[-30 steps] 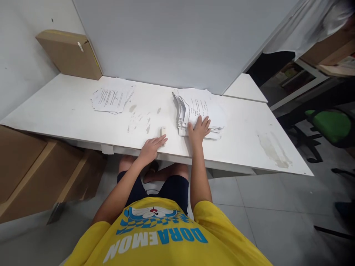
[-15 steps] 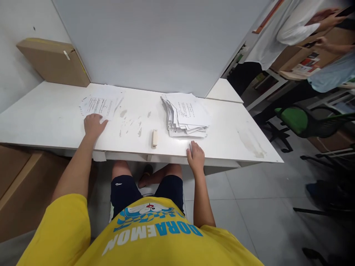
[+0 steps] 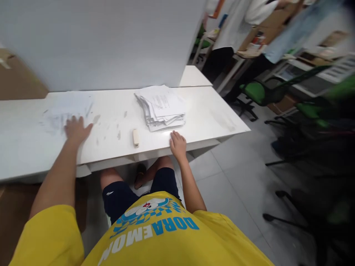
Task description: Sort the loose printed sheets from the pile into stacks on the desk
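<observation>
My left hand [image 3: 77, 131] is open, its fingers spread over the near edge of a small pile of printed papers [image 3: 68, 104] on the left of the table; the pile is blurred. My right hand [image 3: 178, 144] lies at the table's front edge, fingers stretched out and nothing visible in them. Just beyond it sits a thick, uneven stack of printed papers [image 3: 166, 105]. Between the two hands, near the front edge, a small cream-coloured stapler-like block [image 3: 135, 137] lies on the white table [image 3: 111, 138].
A grey-white panel [image 3: 102, 44] rises along the table's back. At the far left stands a cardboard box [image 3: 19, 79]. To the right are a green office chair [image 3: 254, 92] and people beside another table with an open cardboard box [image 3: 277, 20].
The view has turned to the right, so the table appears further left. My left hand has spread its fingers over the small paper pile. My right hand stays by the front edge.
</observation>
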`<state>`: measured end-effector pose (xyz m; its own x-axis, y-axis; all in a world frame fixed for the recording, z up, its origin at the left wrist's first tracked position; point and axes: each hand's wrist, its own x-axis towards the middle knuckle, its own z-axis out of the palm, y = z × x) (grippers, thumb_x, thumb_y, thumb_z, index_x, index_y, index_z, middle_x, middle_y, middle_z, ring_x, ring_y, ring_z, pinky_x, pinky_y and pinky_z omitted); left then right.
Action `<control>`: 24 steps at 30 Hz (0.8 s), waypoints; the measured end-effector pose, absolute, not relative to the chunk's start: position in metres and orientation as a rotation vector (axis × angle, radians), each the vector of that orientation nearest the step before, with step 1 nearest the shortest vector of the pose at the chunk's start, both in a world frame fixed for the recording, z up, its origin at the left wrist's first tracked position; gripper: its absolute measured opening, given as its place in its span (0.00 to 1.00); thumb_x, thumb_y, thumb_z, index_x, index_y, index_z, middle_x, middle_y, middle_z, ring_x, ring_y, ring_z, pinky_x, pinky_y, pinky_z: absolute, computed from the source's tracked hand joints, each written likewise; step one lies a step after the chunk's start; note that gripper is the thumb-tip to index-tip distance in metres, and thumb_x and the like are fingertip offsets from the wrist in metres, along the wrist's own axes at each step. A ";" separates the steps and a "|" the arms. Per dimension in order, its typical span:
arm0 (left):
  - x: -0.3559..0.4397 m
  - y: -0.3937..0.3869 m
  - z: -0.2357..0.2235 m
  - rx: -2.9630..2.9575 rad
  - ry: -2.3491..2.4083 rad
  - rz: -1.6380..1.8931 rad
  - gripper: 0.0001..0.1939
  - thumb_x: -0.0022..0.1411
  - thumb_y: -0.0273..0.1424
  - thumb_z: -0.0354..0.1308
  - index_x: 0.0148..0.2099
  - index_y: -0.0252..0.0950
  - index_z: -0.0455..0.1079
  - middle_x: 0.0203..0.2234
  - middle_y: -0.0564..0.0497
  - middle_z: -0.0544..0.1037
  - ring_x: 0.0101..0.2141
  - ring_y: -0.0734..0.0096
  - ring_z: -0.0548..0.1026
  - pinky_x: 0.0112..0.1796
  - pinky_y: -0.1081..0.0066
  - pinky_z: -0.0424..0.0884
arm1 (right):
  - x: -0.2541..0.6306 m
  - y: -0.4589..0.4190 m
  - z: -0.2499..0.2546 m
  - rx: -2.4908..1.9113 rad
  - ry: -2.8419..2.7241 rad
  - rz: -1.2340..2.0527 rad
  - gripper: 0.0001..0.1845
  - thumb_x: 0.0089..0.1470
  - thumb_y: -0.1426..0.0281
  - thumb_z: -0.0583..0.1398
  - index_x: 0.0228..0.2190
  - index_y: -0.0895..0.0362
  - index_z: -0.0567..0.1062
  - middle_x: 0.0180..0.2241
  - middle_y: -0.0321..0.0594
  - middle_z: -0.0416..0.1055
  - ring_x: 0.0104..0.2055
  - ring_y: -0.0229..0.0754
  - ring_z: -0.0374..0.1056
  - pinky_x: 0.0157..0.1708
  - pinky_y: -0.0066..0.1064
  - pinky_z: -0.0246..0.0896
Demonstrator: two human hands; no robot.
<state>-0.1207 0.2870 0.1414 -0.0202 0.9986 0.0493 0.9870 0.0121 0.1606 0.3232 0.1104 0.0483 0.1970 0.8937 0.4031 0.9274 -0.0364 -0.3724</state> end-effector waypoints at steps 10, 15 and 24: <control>-0.123 0.294 0.141 2.162 2.382 0.257 0.36 0.64 0.43 0.35 0.62 0.20 0.62 0.56 0.27 0.68 0.54 0.36 0.66 0.48 0.42 0.66 | 0.324 0.115 0.061 -1.919 -1.692 -0.034 0.23 0.65 0.67 0.48 0.58 0.56 0.68 0.64 0.44 0.63 0.67 0.46 0.55 0.64 0.41 0.46; -0.125 0.289 0.142 1.986 2.493 0.347 0.35 0.62 0.45 0.38 0.58 0.24 0.68 0.49 0.31 0.75 0.46 0.41 0.73 0.42 0.46 0.71 | 0.322 0.116 0.063 -1.928 -1.685 -0.008 0.22 0.65 0.68 0.48 0.58 0.56 0.67 0.63 0.44 0.63 0.67 0.47 0.55 0.64 0.42 0.46; -0.133 0.273 0.138 1.752 2.544 0.862 0.34 0.61 0.41 0.37 0.60 0.27 0.68 0.53 0.33 0.75 0.50 0.38 0.73 0.46 0.43 0.68 | 0.322 0.117 0.062 -1.914 -1.684 -0.057 0.22 0.66 0.68 0.48 0.57 0.56 0.68 0.63 0.43 0.64 0.67 0.45 0.56 0.63 0.40 0.47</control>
